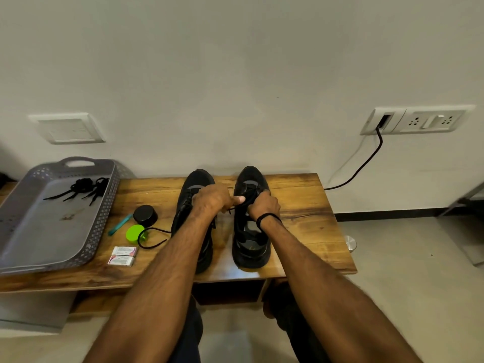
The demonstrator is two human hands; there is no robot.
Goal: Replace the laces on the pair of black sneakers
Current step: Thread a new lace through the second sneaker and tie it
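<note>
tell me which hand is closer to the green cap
Left. The left hand pinches the lace over the left sneaker, right of the green cap; the right hand grips the right sneaker, farther right still.

Your wooden table [301, 205] carries a grey tray [104, 210] at 9 o'clock. The left shoe [199, 176] and right shoe [251, 176] stand mid-table, toes toward 12. Between tray and shoes lie a tin [145, 215], pen [120, 224], green cap [133, 231], lace [159, 229] and, toward 7, two boxes [124, 251].

Black sneakers [251, 176] on a brown, dark-grained table [301, 205]; a grey tray [39, 231] with lattice-perforated walls holds black laces [83, 188], beside a lime-green lid [133, 233], teal pen [119, 225], black cap [145, 215] and white-and-red boxes [125, 250].
</note>
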